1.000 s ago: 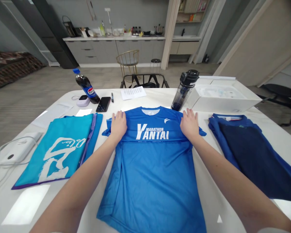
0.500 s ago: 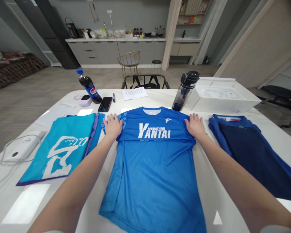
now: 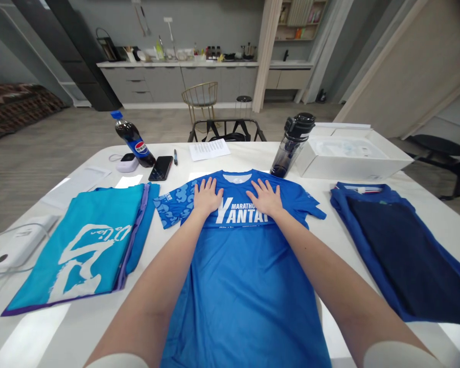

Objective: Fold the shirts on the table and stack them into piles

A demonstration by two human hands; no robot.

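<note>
A blue T-shirt [image 3: 249,276] with white "Marathon Yantai" lettering lies spread on the white table, its collar at the far side and a crease across the chest. My left hand [image 3: 207,197] rests flat on its upper chest, left of the collar, fingers spread. On the other side of the collar my right hand [image 3: 266,198] lies flat too, fingers apart, covering the end of the lettering. Both short sleeves show, the left one patterned. A folded teal garment [image 3: 95,245] with purple edging lies to the left. To the right are folded dark blue clothes [image 3: 402,245].
Behind the shirt stand a dark drink bottle [image 3: 287,148] and an open white box [image 3: 337,158]. A cola bottle [image 3: 134,140], a phone [image 3: 161,168], a pen [image 3: 175,157] and a printed sheet [image 3: 209,149] are at the back left. A white power strip [image 3: 19,240] with cable lies far left.
Both hands have moved inward from the sleeves to the upper chest, uncovering the sleeves. The view has shifted slightly.
</note>
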